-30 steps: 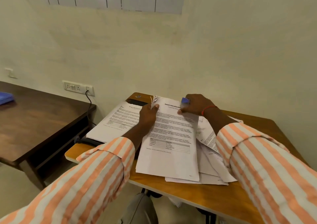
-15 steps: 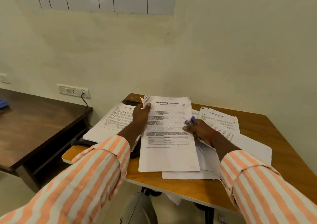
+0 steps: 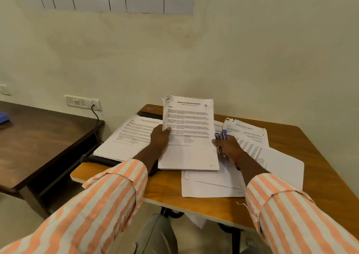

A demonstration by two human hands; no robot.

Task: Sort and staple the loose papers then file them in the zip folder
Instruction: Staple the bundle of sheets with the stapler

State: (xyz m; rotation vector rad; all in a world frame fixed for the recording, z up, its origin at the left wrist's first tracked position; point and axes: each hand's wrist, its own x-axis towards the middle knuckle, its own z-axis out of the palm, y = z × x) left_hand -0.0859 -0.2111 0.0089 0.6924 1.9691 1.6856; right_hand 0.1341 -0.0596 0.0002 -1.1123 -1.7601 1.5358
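Note:
My left hand [image 3: 160, 140] grips the left edge of a printed paper set [image 3: 189, 137] and tilts its top up off the small wooden desk [image 3: 303, 156]. The set's top left corner is crumpled. My right hand [image 3: 228, 148] rests by the set's right edge, closed around a blue stapler [image 3: 221, 135]. Another printed stack [image 3: 126, 137] lies to the left on a black zip folder [image 3: 101, 159]. Loose sheets [image 3: 250, 137] are spread under and right of my right hand, with blank pages [image 3: 209, 185] near the front edge.
A dark wooden table [image 3: 38, 137] stands to the left, with a blue object [image 3: 3, 117] at its far edge. A wall socket [image 3: 81, 102] with a black cable sits behind it. The wall is close behind the desk. A paper lies on the floor below.
My right hand brought the stapler from the set's top right corner down to its right edge. My left hand slid from the top left corner down the left edge and lifted the set.

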